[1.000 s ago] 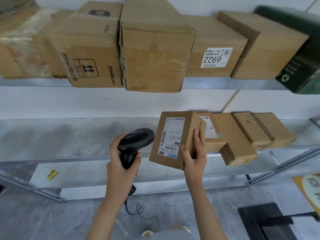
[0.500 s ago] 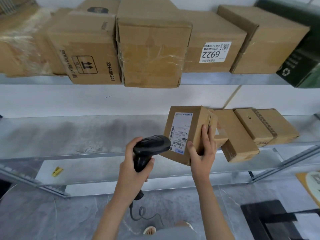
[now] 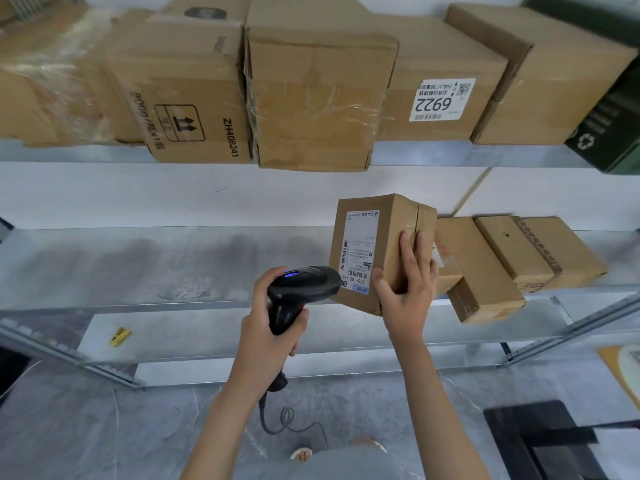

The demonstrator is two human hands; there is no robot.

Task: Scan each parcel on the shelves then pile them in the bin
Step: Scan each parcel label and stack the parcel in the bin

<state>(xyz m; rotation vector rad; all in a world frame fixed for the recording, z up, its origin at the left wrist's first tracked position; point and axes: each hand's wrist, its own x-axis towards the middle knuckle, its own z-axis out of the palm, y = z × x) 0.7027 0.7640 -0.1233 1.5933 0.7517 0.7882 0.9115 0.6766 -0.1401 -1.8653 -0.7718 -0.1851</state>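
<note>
Head view: right hand grips boxy cardboard parcel; left hand clasps glossy black scanner.

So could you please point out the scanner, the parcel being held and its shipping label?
scanner (image 3: 304,285): head view, top of its black head.
parcel (image 3: 398,247): head view, bare cardboard side.
shipping label (image 3: 358,251): head view, middle of the white sheet.

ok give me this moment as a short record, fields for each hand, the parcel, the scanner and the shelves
left hand: grips scanner handle
right hand: holds parcel by its side
parcel: label faces scanner, lifted in front of lower shelf
scanner: blue light on, nose at the label's lower edge
upper shelf: row of big boxes
lower shelf: small boxes at right
</note>
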